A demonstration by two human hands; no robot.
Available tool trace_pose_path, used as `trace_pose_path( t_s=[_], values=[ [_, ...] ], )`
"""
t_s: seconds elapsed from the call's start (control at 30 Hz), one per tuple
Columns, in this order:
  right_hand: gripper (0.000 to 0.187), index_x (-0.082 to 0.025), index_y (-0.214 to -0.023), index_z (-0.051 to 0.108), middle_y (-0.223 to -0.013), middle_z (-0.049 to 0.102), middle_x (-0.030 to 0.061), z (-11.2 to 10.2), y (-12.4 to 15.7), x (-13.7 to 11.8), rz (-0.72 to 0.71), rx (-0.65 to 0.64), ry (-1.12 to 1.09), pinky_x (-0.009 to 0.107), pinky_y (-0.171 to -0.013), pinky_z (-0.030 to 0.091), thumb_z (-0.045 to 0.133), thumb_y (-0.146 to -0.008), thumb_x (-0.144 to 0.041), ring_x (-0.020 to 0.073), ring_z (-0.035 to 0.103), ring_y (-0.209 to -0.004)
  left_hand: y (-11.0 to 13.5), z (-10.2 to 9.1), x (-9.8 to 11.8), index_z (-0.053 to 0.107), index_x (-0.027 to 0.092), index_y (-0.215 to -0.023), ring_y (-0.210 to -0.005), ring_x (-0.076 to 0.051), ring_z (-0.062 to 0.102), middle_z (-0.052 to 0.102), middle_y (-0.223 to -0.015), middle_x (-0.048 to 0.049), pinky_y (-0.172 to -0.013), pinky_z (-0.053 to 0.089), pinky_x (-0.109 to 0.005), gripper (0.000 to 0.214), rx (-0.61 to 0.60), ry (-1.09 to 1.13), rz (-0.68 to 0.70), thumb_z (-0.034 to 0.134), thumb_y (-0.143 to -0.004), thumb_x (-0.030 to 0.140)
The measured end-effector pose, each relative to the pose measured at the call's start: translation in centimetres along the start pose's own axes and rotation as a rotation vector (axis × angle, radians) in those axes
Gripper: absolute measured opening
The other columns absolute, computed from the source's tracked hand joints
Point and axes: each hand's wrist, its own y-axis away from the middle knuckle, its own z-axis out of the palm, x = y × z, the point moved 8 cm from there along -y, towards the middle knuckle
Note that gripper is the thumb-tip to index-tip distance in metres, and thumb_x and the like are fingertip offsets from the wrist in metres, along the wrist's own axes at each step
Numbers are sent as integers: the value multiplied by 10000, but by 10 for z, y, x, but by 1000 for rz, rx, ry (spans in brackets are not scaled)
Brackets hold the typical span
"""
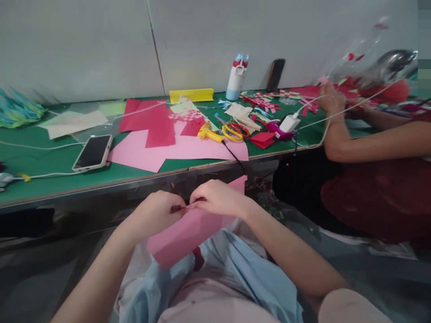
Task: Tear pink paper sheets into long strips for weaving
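Over my lap is a long sheet of pink paper point(188, 235), slanting up toward the right. My left hand point(164, 209) pinches its upper edge near the middle, with the fingertips bent in. Right beside it, my right hand point(215, 197) grips the same edge, thumb and fingers pressed together. The two sets of fingertips nearly meet, and the edge between them is partly hidden by my fingers. More pink paper point(141, 150) lies on the green table point(50, 157) in front of me, with red paper point(160, 134) on top of it.
A yellow glue gun point(210, 133), scissors point(232, 132) and a purple tool point(284, 132) lie near the table's front edge. A phone point(94, 152) rests at left. A bottle point(237, 78) stands by the wall. At right, another person's arm point(340, 134) reaches over the table.
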Motion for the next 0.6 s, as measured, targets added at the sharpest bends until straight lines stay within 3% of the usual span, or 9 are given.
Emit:
trace_pose_path(
  t_s=[0.3, 0.6],
  values=[
    [183, -203, -805, 725, -843, 733, 11, -9, 4, 8, 63, 73, -83, 225, -664, 388, 547, -814, -163, 156, 641, -788, 6, -2, -15, 713, 226, -714, -623, -160, 574, 698, -700, -8, -551, 357, -236, 278, 140, 142, -97, 498, -792, 383],
    [170, -205, -788, 730, -802, 731, 4, -5, 10, 8, 39, 19, -117, 226, -667, 394, 573, -776, -142, 153, 640, -762, 8, 7, -11, 682, 205, -645, -596, -137, 534, 625, -601, 14, -498, 316, -221, 272, 61, 198, -47, 510, -792, 357]
  ],
)
